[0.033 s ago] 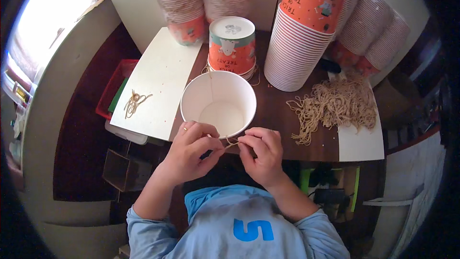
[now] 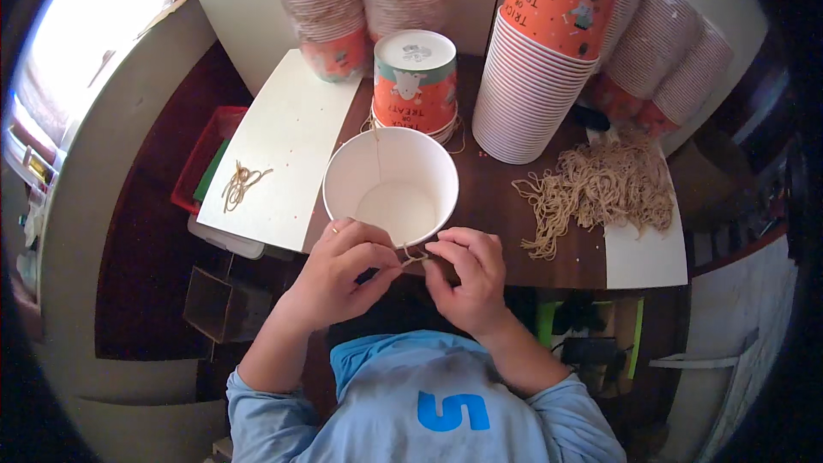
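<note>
A white paper bucket (image 2: 393, 173) stands at the table's front edge, its mouth tilted toward me. A thin tan cord (image 2: 415, 259) comes through its near rim, and another strand runs down the far inner wall. My left hand (image 2: 353, 267) pinches the cord between thumb and fingers just below the rim. At the cord's other side is my right hand (image 2: 467, 274), thumb and index finger curled around its end; the exact contact is too small to make out. Behind stands an upside-down orange and green bucket (image 2: 416, 86) with cord around its base.
A tall stack of nested buckets (image 2: 536, 77) rises at the back right. Beside it lies a heap of tan cords (image 2: 604, 184). A few loose cords (image 2: 244, 182) rest on the white board (image 2: 287, 137) at left. Wrapped bucket stacks (image 2: 319, 0) stand behind.
The fingertips of my right hand have parted slightly at the cord, and the cord's small loop has shifted a little. The bucket and my left hand are nearly still.
</note>
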`<state>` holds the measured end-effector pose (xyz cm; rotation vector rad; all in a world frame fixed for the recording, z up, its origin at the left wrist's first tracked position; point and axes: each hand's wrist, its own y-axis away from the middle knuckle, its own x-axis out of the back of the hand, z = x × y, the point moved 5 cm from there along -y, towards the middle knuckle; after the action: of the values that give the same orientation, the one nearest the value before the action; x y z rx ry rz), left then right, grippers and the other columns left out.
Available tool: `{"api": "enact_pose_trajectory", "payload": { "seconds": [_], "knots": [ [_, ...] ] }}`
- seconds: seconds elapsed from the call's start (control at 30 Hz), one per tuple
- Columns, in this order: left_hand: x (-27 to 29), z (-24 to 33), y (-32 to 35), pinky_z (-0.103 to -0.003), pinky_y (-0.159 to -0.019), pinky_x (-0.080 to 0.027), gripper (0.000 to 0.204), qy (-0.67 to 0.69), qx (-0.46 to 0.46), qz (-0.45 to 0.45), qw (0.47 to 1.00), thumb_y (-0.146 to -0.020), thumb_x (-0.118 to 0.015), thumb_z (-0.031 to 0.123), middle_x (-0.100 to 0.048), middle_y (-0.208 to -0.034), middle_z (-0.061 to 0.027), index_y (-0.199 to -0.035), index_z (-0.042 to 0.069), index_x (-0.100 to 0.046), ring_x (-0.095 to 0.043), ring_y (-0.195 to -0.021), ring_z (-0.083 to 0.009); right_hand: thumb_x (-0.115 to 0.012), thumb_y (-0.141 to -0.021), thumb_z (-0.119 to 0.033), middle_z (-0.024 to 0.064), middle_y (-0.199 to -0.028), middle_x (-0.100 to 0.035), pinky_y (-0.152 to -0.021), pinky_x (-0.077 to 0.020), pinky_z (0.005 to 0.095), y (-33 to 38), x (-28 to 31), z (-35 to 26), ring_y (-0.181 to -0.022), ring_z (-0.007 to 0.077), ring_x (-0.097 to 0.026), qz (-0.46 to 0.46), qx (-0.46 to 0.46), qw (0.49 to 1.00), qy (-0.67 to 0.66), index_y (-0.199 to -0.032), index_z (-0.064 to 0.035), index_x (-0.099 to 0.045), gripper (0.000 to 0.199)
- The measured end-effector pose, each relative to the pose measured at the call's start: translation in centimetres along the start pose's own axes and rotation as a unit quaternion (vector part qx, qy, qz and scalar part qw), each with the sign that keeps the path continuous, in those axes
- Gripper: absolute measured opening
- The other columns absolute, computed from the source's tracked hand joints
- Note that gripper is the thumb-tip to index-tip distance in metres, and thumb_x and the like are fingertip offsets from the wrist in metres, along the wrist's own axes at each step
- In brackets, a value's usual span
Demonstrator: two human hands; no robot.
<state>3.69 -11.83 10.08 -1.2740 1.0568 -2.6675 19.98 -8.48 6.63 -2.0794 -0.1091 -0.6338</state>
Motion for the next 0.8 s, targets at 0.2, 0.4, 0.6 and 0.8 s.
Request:
{"api": "enact_pose_trajectory", "payload": {
  "seconds": [0.2, 0.4, 0.6, 0.8],
  "knots": [
    [-0.2, -0.5, -0.2, -0.032, -0.073, -0.043, 0.013, 0.156, 0.043, -0.041, 0.986, -0.072, -0.07, 0.002, -0.062, -0.079, -0.0028, -0.078, 0.008, -0.061, -0.058, -0.076, -0.0205, -0.07, -0.067, -0.006, 0.007, -0.104, -0.057, -0.072, -0.0428, 0.0361, -0.6, -0.8, -1.3, -0.082, 0.0229, -0.055, -0.052, 0.058, 0.993, -0.091, -0.097, -0.0085, -0.061, 0.031],
    [-0.2, -1.2, 0.4, -0.029, -0.071, -0.043, 0.008, 0.253, 0.12, -0.061, 0.958, -0.077, -0.066, 0.002, -0.06, -0.078, -0.0029, -0.078, 0.006, -0.059, -0.057, -0.076, -0.0173, -0.074, -0.063, -0.004, 0.0056, -0.098, -0.061, -0.067, -0.0433, 0.0348, -1.4, -0.5, -1.6, -0.075, 0.0233, -0.057, -0.04, 0.074, 0.993, -0.085, -0.088, -0.0097, -0.062, 0.028],
    [-0.4, -2.1, 1.2, -0.023, -0.066, -0.039, 0.007, 0.499, 0.165, -0.014, 0.85, -0.087, -0.06, 0.008, -0.054, -0.078, -0.0034, -0.084, 0.003, -0.056, -0.049, -0.072, -0.0114, -0.073, -0.064, -0.007, 0.0023, -0.091, -0.062, -0.064, -0.0393, 0.0334, -2.0, -0.5, -0.7, -0.073, 0.0197, -0.057, -0.072, 0.048, 0.996, -0.03, -0.083, -0.0124, -0.063, 0.022],
    [-1.0, -2.5, 0.7, -0.024, -0.065, -0.036, 0.011, 0.619, 0.126, 0.052, 0.773, -0.088, -0.059, 0.013, -0.052, -0.076, -0.0034, -0.084, 0.004, -0.055, -0.045, -0.072, -0.0123, -0.074, -0.065, -0.009, 0.0005, -0.086, -0.062, -0.066, -0.0384, 0.0324, -2.1, -0.9, -0.4, -0.073, 0.0187, -0.057, -0.102, 0.021, 0.994, -0.033, -0.083, -0.0122, -0.063, 0.021]
  ]
}}
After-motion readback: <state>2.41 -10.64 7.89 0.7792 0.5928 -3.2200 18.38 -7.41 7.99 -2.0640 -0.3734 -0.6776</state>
